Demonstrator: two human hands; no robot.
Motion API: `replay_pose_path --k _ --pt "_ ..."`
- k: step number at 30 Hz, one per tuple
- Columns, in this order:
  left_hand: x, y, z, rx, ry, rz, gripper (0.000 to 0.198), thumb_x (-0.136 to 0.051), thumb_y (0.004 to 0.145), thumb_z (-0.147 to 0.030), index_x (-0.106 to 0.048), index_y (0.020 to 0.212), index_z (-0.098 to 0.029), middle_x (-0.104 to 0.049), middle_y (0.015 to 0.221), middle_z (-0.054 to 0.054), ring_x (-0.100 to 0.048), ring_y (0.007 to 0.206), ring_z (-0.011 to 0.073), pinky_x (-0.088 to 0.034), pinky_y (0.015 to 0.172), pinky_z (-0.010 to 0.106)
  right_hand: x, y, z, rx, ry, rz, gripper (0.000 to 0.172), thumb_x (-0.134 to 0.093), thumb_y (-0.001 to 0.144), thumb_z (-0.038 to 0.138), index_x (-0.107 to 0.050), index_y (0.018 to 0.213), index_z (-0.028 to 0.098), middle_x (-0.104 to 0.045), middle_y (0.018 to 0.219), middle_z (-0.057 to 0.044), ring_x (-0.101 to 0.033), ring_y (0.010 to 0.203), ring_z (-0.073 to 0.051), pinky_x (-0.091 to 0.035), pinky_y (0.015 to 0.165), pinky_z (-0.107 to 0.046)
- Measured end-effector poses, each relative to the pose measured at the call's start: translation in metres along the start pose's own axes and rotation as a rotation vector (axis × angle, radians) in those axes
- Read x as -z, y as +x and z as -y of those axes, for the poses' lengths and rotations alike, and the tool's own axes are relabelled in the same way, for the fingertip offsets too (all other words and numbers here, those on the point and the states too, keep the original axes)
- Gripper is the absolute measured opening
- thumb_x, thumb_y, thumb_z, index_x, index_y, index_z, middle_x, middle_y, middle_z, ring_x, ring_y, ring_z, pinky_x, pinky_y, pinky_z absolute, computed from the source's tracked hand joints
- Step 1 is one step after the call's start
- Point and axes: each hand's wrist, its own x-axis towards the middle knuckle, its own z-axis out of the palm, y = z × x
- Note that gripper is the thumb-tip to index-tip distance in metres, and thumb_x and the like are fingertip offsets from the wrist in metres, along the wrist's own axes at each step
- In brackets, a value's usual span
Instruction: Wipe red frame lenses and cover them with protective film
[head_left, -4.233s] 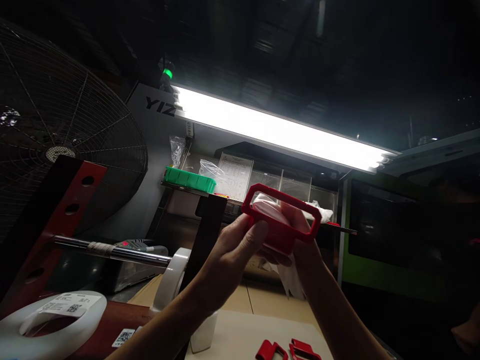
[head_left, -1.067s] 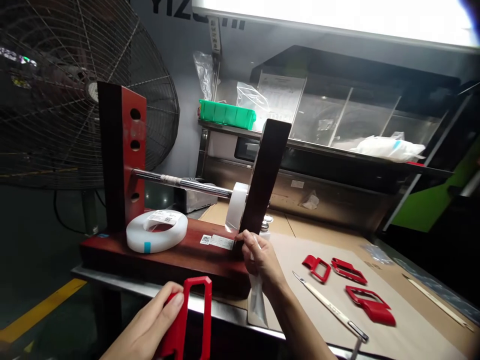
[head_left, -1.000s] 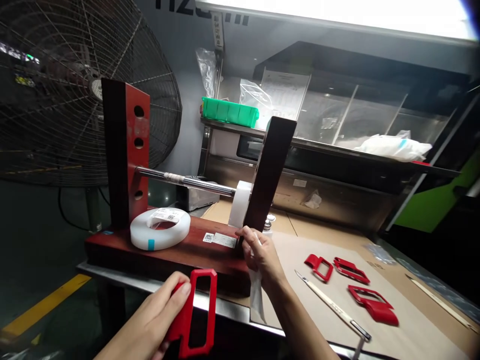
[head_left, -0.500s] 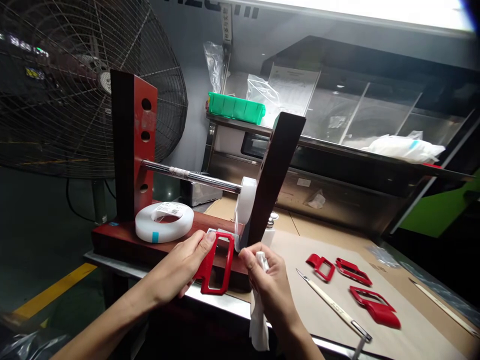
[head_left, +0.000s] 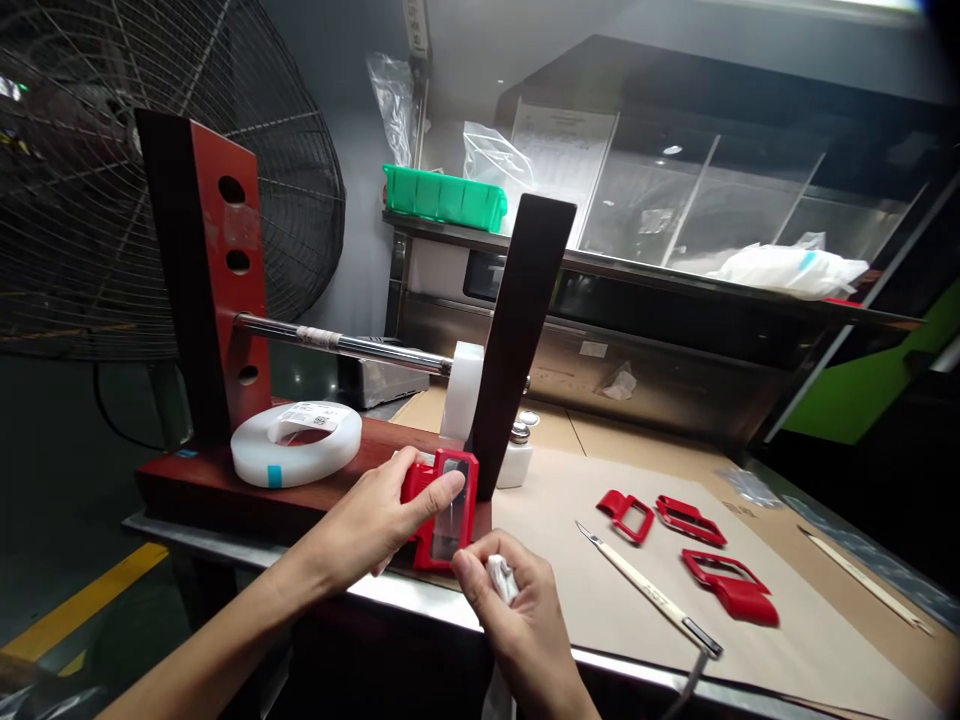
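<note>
My left hand (head_left: 379, 520) grips a red plastic frame part (head_left: 444, 508) upright against the front of the dark red wooden stand (head_left: 225, 478). Clear film covers the frame's window, running down from the white roll (head_left: 463, 390) on the steel rod (head_left: 337, 343). My right hand (head_left: 517, 615) is closed just below the frame, pinching the film's lower end and holding a crumpled white cloth (head_left: 499, 578).
Three more red frame parts (head_left: 724, 585) and a thin scalpel-like knife (head_left: 649, 592) lie on the brown paper to the right. A spare white tape roll (head_left: 295, 455) lies on the stand's base. A small white bottle (head_left: 516, 455), green bin (head_left: 439, 197) and large fan (head_left: 67, 190) stand behind.
My left hand brought the red frame up from below the bench edge to the stand. My right hand pulled film down from the roll over the frame's window.
</note>
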Motion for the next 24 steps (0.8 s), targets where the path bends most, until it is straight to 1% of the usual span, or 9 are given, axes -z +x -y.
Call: replay_pose_path --k 3,6,13,16,19,24 --pt "0.001 -0.002 -0.005 0.012 0.051 -0.011 0.04 -0.051 0.078 -0.061 -0.043 0.082 -0.022 -0.047 0.051 -0.009 -0.04 0.036 0.0105 -0.031 0.031 0.02 0.0 -0.001 0.0 -0.015 0.003 0.005 0.037 -0.059 0.08 0.051 -0.051 0.066 0.018 -0.035 0.053 0.007 -0.027 0.051 -0.009 -0.019 0.05 -0.026" --pt "0.001 -0.003 -0.004 0.009 0.062 -0.024 0.041 -0.051 0.077 -0.063 -0.045 0.083 -0.022 -0.049 0.054 -0.008 -0.045 0.039 0.0122 -0.033 0.031 0.022 0.0 -0.001 -0.001 -0.021 -0.007 0.012 0.036 -0.058 0.081 0.05 -0.051 0.066 0.018 -0.034 0.053 0.007 -0.027 0.051 -0.009 -0.019 0.049 -0.025" --pt "-0.001 0.002 0.005 -0.037 0.055 -0.094 0.04 -0.052 0.078 -0.063 -0.047 0.082 -0.023 -0.049 0.051 -0.007 -0.044 0.036 0.0123 -0.03 0.03 0.022 0.0 -0.001 -0.003 -0.009 -0.042 0.015 0.035 -0.057 0.082 0.048 -0.05 0.066 0.018 -0.034 0.053 0.007 -0.027 0.051 -0.009 -0.019 0.049 -0.026" --pt "-0.001 0.003 0.005 -0.049 0.065 -0.095 0.042 -0.053 0.077 -0.064 -0.048 0.083 -0.023 -0.05 0.052 -0.007 -0.044 0.036 0.0116 -0.031 0.031 0.022 -0.001 -0.001 -0.003 -0.011 -0.043 0.017 0.035 -0.057 0.082 0.048 -0.05 0.066 0.018 -0.034 0.053 0.007 -0.027 0.051 -0.009 -0.019 0.049 -0.025" --pt "-0.001 0.002 0.005 -0.033 0.068 -0.1 0.042 -0.052 0.077 -0.064 -0.046 0.081 -0.023 -0.049 0.049 -0.008 -0.042 0.035 0.0111 -0.032 0.031 0.021 -0.001 -0.001 -0.003 -0.014 -0.044 0.016 0.035 -0.057 0.082 0.048 -0.051 0.066 0.018 -0.033 0.053 0.007 -0.027 0.051 -0.009 -0.019 0.049 -0.025" --pt "-0.001 0.002 0.005 -0.032 0.086 -0.103 0.043 -0.05 0.077 -0.066 -0.045 0.083 -0.023 -0.05 0.05 -0.008 -0.042 0.033 0.0104 -0.028 0.03 0.021 -0.001 -0.001 -0.003 -0.019 -0.047 0.02 0.035 -0.057 0.082 0.048 -0.051 0.066 0.018 -0.034 0.053 0.007 -0.027 0.05 -0.009 -0.019 0.049 -0.025"
